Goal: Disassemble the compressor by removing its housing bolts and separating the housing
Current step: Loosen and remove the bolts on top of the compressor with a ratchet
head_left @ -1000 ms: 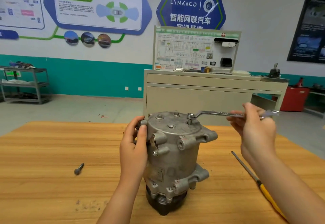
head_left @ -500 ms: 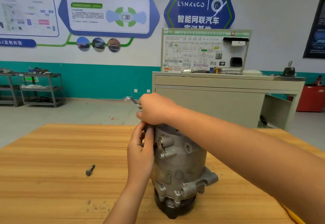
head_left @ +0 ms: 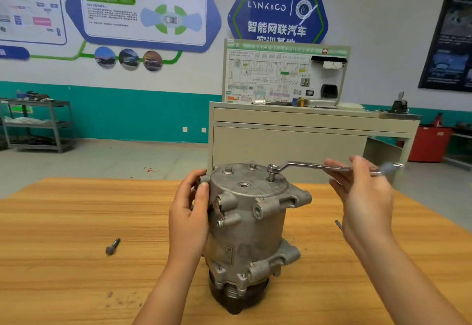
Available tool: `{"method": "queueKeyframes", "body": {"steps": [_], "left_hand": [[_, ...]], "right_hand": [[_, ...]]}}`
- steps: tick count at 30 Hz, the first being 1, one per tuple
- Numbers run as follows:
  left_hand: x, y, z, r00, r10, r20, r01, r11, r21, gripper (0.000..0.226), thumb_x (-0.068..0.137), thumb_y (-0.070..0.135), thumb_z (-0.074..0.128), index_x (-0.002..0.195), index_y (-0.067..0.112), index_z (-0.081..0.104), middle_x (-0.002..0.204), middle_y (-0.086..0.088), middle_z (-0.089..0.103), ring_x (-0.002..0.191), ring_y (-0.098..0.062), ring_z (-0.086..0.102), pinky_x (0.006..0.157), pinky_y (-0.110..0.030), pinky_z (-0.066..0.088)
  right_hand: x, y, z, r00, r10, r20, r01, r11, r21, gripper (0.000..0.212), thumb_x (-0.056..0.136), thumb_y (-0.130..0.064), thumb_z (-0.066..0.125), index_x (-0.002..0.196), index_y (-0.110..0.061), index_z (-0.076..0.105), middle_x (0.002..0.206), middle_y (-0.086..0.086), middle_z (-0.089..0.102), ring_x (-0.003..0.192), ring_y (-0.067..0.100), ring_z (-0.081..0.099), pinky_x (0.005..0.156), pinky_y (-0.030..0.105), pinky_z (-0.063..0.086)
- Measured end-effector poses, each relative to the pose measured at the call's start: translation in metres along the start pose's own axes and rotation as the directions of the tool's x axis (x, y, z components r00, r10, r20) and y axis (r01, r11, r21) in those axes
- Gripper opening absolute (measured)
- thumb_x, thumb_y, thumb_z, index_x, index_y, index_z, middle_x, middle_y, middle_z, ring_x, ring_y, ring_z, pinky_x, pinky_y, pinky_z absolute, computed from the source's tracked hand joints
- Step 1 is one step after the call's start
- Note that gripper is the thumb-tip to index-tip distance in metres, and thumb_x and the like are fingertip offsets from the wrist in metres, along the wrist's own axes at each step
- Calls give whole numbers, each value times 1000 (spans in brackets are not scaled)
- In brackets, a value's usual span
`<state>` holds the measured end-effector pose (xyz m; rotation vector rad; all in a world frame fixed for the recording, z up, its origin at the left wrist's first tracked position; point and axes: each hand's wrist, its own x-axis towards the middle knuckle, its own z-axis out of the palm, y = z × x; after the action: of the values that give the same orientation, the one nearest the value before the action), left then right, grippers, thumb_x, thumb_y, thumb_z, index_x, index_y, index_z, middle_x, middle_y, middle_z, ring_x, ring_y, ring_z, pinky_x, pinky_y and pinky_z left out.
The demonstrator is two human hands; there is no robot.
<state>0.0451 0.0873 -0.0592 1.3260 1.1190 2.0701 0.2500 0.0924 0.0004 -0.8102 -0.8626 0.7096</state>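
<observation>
Compressor [head_left: 251,225], scuffed grey, stands upright; left hand [head_left: 189,220] grips it, right hand [head_left: 365,197] holds wrench [head_left: 304,164] on bolt [head_left: 271,178].

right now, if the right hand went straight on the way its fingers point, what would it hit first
Probably the top of the compressor: the right hand points left along the wrench toward the raised bolt under its ring end. Nothing lies between, though depth is unclear.

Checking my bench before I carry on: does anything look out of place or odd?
A loose bolt lies on the table left of the compressor, with dark specks on the wood nearer you. The bolt under the wrench stands higher than its neighbours. No visible damage.
</observation>
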Motion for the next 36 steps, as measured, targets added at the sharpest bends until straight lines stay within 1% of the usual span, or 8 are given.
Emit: {"method": "queueKeyframes", "body": {"steps": [5, 13, 17, 21, 25, 30, 33, 36], "left_hand": [[-1, 2, 1, 1000, -5, -9, 5, 1000, -12, 27, 95, 16, 48, 102, 40, 58, 106, 6, 64, 99, -9, 61, 80, -26, 50], [0, 5, -3, 1000, -6, 20, 6, 1000, -7, 27, 95, 16, 48, 99, 41, 58, 97, 6, 65, 84, 0, 62, 67, -16, 51], [1, 5, -1, 1000, 15, 14, -15, 1000, 3, 27, 95, 14, 48, 101, 38, 58, 97, 5, 65, 84, 0, 61, 69, -15, 50], [1, 7, -4, 999, -6, 42, 6, 1000, -5, 19, 95, 6, 47, 93, 21, 59, 67, 14, 66, 59, 6, 58, 48, -10, 43], [4, 11, -12, 993, -19, 118, 17, 1000, 18, 18, 92, 5, 51, 95, 20, 61, 76, 15, 67, 68, 6, 60, 53, -9, 45], [5, 14, -13, 989, -34, 146, 33, 999, 6, 26, 95, 11, 47, 100, 34, 58, 100, 10, 63, 83, 5, 62, 65, -12, 50], [8, 18, -19, 986, -41, 162, 36, 999, 33, 30, 94, 7, 49, 99, 34, 61, 99, 12, 63, 82, 11, 61, 64, -6, 47], [16, 27, -25, 982, -47, 183, 27, 994, 110, 25, 93, 11, 52, 94, 32, 64, 95, 16, 64, 79, 17, 58, 60, 0, 41]], "right_hand": [[70, 9, 49, 894, 414, 169, -337, 872, -355, 17, 91, -19, 55, 75, -15, 51, 49, -6, 62, 41, 1, 59, 52, 21, 36], [60, -6, 141, 677, 462, 573, 337, 498, -799, 7, 84, -9, 63, 89, -4, 61, 80, 7, 65, 67, 15, 60, 52, 21, 42], [1, -9, 163, 518, 188, 835, 840, 75, -538, 24, 90, -8, 47, 110, -13, 59, 91, 7, 57, 83, 24, 53, 63, 29, 37], [-57, -21, 133, 223, -224, 949, 937, -220, -272, 10, 87, -20, 56, 86, -18, 65, 85, 4, 63, 81, 23, 60, 72, 33, 40], [-71, -19, 63, 60, -688, 723, 975, -116, -191, 19, 85, -14, 60, 68, -9, 66, 68, 7, 60, 61, 23, 54, 56, 32, 41], [-45, -21, 4, 464, -709, 531, 884, 336, -324, 19, 86, -22, 59, 73, -8, 63, 71, 0, 61, 67, 7, 56, 59, 17, 45], [-33, -22, -7, 921, -266, 285, 320, 934, -162, 12, 85, -21, 63, 74, -16, 61, 60, -3, 62, 57, 5, 60, 50, 16, 48], [-10, -22, -10, 951, 180, 252, -216, 969, 122, 12, 86, -12, 60, 75, -7, 61, 54, 0, 63, 50, 9, 62, 45, 15, 49]]}}
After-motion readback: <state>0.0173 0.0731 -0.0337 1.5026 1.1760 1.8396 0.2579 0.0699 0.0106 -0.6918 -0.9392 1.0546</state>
